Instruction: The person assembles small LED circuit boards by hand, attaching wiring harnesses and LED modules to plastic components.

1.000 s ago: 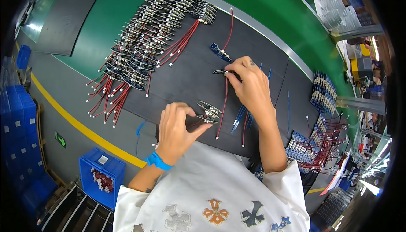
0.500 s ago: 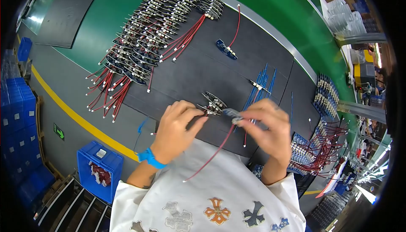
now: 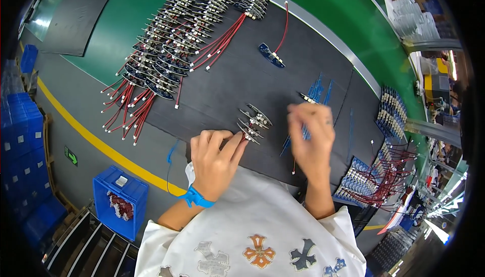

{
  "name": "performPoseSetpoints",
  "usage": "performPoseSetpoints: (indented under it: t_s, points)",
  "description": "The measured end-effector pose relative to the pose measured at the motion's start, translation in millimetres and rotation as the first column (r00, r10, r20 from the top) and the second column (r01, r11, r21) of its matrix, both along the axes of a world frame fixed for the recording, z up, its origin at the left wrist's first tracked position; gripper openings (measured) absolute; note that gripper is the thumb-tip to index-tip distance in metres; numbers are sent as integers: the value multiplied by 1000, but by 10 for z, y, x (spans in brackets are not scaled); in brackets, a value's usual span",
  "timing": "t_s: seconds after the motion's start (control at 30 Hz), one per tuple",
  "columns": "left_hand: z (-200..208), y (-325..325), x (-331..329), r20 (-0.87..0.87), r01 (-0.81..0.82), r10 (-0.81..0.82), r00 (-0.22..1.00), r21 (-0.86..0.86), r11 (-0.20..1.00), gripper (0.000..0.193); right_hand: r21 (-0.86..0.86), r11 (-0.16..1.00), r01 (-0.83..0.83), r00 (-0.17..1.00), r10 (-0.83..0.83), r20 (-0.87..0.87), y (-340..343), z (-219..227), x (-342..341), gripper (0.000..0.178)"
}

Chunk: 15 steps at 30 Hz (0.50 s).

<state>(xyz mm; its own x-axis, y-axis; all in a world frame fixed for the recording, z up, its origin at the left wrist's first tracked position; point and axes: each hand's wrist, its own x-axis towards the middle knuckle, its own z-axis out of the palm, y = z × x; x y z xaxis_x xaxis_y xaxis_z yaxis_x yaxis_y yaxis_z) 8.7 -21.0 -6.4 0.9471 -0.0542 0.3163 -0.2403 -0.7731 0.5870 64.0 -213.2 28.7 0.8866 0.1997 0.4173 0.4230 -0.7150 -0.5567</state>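
Note:
A small group of dark circuit boards [image 3: 255, 122] with white connectors stands on the black mat in front of me. My left hand [image 3: 214, 163], wearing a blue wrist strap, pinches the nearest board at its lower end, where a bit of red wire shows. To the right, my right hand [image 3: 312, 138] hovers over several blue wires [image 3: 317, 89], its fingers smeared by motion. Just beyond its fingertips lies another board [image 3: 306, 97] on those wires, partly hidden by the hand. Farther off, a single blue board [image 3: 271, 55] lies with its red wire [image 3: 286, 28] stretched out.
Rows of boards with red wires [image 3: 174, 49] cover the mat's far left. More boards with wires [image 3: 356, 181] are stacked at the right edge. A blue crate [image 3: 120, 201] holding red parts sits on the floor at lower left, near stacked blue bins [image 3: 22, 145].
The board with the red wire has left my right hand, and the group by my left hand has grown. My left hand closed on a board there; my right hand moved away toward the blue wires.

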Motion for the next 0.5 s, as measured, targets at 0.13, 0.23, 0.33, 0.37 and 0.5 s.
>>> performPoseSetpoints:
  t_s: [0.13, 0.23, 0.33, 0.37, 0.5]
  points:
    - [16, 1, 51, 15, 15, -15, 1000, 11, 1000, 18, -248, 925, 289, 954, -301, -12, -326, 47, 126, 20]
    - [2, -19, 74, 19, 10, -10, 1000, -11, 1000, 17, -285, 929, 234, 954, -275, -115, -512, -30, 123, 18]
    - [-3, -26, 69, 42, -15, 17, 999, -48, 999, 15, -238, 936, 258, 952, -288, -102, -511, -55, 117, 11]
    - [-9, -35, 66, 43, -13, 15, 999, -51, 999, 15, -190, 947, 258, 955, -280, -97, -519, -51, 115, 9]
    - [-48, -34, 54, 62, -31, 38, 997, -104, 994, 16, 53, 974, 219, 968, -210, -136, -495, 126, 53, 9]
